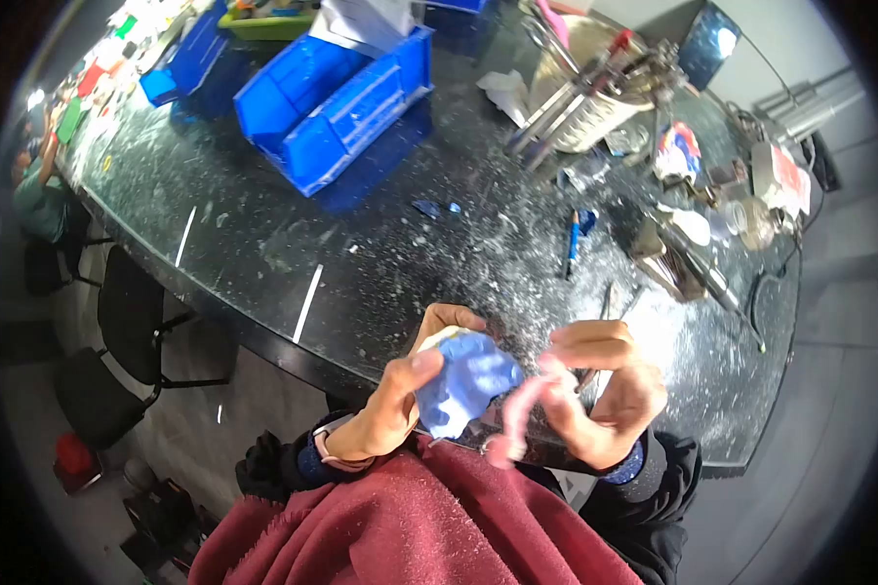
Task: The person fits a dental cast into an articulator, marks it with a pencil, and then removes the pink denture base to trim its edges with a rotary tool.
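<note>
In the head view, the left hand [385, 402] has its thumb and fingers closed around a blue lump [466, 378], while the right hand [610, 395] pinches a curved pink piece [519, 409] between thumb and fingers; both pieces are held just over the near edge of the dark table [390, 258], above the maroon cloth [429, 517]. The two look separate, with a narrow gap between them; the blue one seems already roughly shaped, though how much work is done or left cannot be judged from here. The lump looks matt, uneven and dented, with a pale edge showing at its top, and the pink piece is slender, bent and blurred, its finer detail unreadable
</note>
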{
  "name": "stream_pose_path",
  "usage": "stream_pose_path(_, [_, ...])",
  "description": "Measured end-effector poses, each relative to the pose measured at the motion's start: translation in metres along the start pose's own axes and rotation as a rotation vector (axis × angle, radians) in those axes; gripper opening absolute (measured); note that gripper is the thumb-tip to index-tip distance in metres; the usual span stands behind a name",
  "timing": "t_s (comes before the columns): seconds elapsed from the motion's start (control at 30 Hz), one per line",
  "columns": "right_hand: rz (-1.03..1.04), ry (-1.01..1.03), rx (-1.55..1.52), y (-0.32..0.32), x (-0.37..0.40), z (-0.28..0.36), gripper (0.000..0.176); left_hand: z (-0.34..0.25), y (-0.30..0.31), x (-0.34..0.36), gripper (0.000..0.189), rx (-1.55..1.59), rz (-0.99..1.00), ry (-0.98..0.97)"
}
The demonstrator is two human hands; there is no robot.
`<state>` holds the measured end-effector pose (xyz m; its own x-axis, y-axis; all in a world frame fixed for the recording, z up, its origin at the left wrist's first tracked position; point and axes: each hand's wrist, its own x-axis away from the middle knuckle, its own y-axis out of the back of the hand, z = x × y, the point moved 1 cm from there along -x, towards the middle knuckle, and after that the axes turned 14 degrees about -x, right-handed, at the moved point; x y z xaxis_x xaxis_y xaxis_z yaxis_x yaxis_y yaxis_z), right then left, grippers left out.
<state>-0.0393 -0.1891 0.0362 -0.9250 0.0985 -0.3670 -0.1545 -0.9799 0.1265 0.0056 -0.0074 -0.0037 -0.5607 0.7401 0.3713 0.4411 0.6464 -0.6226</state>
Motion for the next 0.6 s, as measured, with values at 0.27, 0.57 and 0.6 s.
stream_pose_path(0.27, [0.057, -0.037, 0.015, -0.012, 0.022, 0.017, 0.023, 0.009, -0.021, 0.012, 0.076, -0.428, 0.140, -0.240])
stream_pose_path(0.57, [0.162, -0.232, -0.286, -0.014, 0.039, 0.013, 0.041, 0.016, -0.015, 0.027, 0.060, -0.481, 0.317, -0.291])
stream_pose_path(0.6, [0.147, -0.342, -0.373, -0.015, 0.040, 0.017, 0.045, 0.016, -0.014, 0.026, 0.056, -0.514, 0.366, -0.332])
